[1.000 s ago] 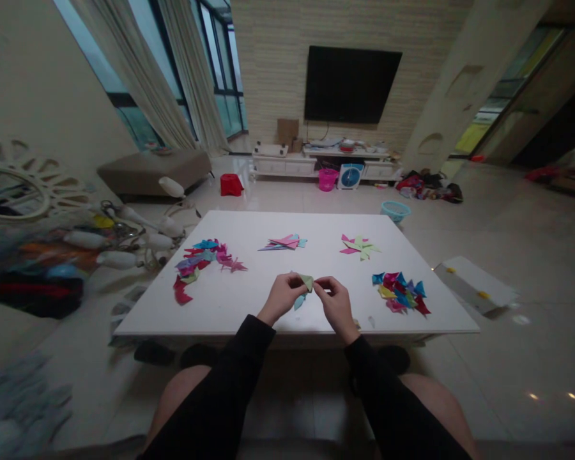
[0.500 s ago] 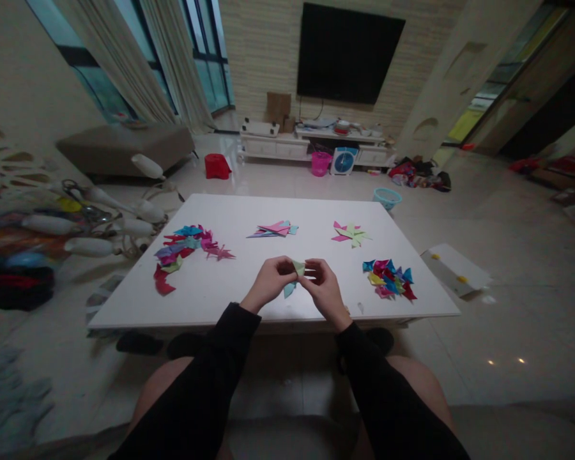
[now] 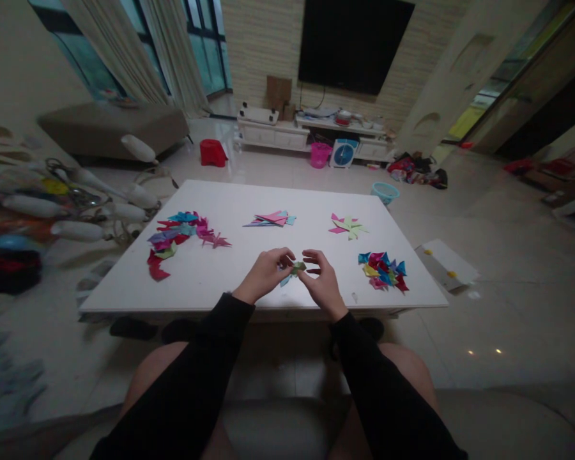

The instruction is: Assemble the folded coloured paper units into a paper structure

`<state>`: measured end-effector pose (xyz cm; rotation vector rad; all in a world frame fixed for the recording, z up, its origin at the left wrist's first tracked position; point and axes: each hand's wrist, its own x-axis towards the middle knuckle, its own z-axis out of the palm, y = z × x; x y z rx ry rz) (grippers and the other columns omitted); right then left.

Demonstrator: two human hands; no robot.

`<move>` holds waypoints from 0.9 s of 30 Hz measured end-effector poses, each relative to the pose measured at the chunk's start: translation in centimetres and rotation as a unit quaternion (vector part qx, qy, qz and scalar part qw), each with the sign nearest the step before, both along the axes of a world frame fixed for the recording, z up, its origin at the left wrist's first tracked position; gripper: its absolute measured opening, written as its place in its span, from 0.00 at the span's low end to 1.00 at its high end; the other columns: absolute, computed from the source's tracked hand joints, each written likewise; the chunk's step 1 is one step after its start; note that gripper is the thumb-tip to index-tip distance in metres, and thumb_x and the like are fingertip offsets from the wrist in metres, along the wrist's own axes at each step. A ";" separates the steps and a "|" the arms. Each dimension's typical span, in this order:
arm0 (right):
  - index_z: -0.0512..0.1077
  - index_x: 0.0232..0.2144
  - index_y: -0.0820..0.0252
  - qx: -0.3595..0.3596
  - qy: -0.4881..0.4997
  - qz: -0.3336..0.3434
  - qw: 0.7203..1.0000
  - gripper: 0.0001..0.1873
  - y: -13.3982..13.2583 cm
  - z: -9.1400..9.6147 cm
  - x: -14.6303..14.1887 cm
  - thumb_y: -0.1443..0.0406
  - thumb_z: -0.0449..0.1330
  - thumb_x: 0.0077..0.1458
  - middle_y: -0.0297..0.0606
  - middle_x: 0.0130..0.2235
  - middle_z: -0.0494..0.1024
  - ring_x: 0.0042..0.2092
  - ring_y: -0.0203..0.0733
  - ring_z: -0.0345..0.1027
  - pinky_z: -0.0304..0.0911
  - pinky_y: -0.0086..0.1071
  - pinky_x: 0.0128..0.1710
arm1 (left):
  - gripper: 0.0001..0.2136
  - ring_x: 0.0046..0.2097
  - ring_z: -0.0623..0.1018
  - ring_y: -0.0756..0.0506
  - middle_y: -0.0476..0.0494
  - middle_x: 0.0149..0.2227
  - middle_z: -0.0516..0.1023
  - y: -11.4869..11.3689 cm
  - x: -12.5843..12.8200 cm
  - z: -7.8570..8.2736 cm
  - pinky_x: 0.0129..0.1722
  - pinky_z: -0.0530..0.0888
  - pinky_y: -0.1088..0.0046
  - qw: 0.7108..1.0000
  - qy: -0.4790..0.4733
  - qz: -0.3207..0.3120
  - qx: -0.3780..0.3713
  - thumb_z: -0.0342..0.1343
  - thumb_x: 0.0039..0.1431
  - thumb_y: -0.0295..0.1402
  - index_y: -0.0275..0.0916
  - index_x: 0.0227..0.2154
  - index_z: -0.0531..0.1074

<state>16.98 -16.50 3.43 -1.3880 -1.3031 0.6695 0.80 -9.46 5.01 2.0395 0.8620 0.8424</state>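
Between both hands, above the near edge of the white table (image 3: 211,281), is a small folded light-green paper piece (image 3: 298,266). My left hand (image 3: 267,271) pinches it from the left, and my right hand (image 3: 322,281) pinches it from the right with the other fingers raised. Below the hands a light-blue paper piece (image 3: 284,281) partly shows; whether it touches the green one I cannot tell. Farther back lie a stack of narrow folded papers (image 3: 273,220) in pink and blue, and a pile of pink and green folded papers (image 3: 349,226).
Colourful folded paper cranes (image 3: 184,231) spread over the table's left side. Another heap of shiny folded papers (image 3: 383,271) lies at the right. On the floor beyond stand a red stool (image 3: 213,153), a pink bin (image 3: 319,155) and a light-blue basket (image 3: 385,191).
The green paper has turned from an upright triangle to a flatter, tilted pose between my fingers. The view has shifted slightly; both hands keep their pinch.
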 end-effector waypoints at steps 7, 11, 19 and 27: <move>0.74 0.37 0.55 0.056 -0.192 0.016 0.980 0.09 0.4 -0.3 0.7 0.71 0.62 0.53 0.43 0.49 0.73 0.54 0.49 0.67 0.66 0.44 0.53 | 0.10 0.39 0.78 0.44 0.46 0.34 0.78 0.2 0.1 0.3 0.42 0.70 0.68 0.994 0.063 -0.031 0.084 0.61 0.55 0.25 0.42 0.40 0.71; 0.73 0.35 0.57 0.061 -0.218 0.021 0.974 0.08 0.7 -0.8 0.6 0.72 0.62 0.53 0.42 0.46 0.73 0.52 0.47 0.67 0.64 0.42 0.55 | 0.12 0.38 0.78 0.44 0.47 0.35 0.77 0.4 0.3 -0.1 0.41 0.70 0.69 0.994 0.063 -0.022 0.085 0.61 0.55 0.25 0.42 0.41 0.70; 0.72 0.34 0.58 0.044 -0.272 0.004 0.961 0.06 0.6 -1.7 0.6 0.72 0.63 0.54 0.40 0.41 0.73 0.47 0.46 0.65 0.63 0.39 0.50 | 0.16 0.40 0.80 0.43 0.44 0.38 0.81 0.1 0.7 -1.7 0.43 0.74 0.67 0.993 0.072 -0.046 0.084 0.57 0.57 0.28 0.43 0.49 0.70; 0.70 0.33 0.58 0.000 -0.284 0.020 0.959 0.05 0.3 -1.6 1.1 0.72 0.62 0.56 0.36 0.37 0.72 0.43 0.42 0.66 0.62 0.35 0.46 | 0.17 0.39 0.82 0.44 0.44 0.38 0.82 -0.1 1.2 -2.2 0.42 0.78 0.67 0.996 0.051 -0.046 0.056 0.55 0.58 0.31 0.42 0.51 0.70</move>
